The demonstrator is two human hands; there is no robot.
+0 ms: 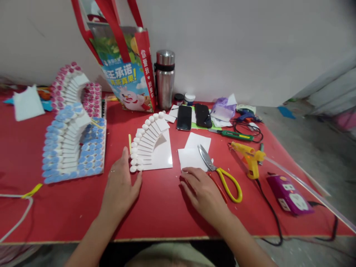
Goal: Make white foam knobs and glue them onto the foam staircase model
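Note:
My left hand point(120, 185) lies flat on the red table point(69, 207), fingers spread, its fingertips touching the near left edge of a white model staircase point(151, 148) with round white knobs along its steps. My right hand point(200, 191) rests open on the table. Its fingertips touch the near edge of white cards point(191, 155). Yellow-handled scissors point(219, 172) lie across the cards just right of that hand. Neither hand holds anything.
A blue staircase model point(73, 144) and a pink one point(73, 87) stand at the left. At the back are a printed bag point(125, 74), a steel flask point(164, 78) and two phones point(193, 115). A yellow glue gun point(250, 157), a green knife point(232, 134) and a purple power strip point(289, 194) lie right.

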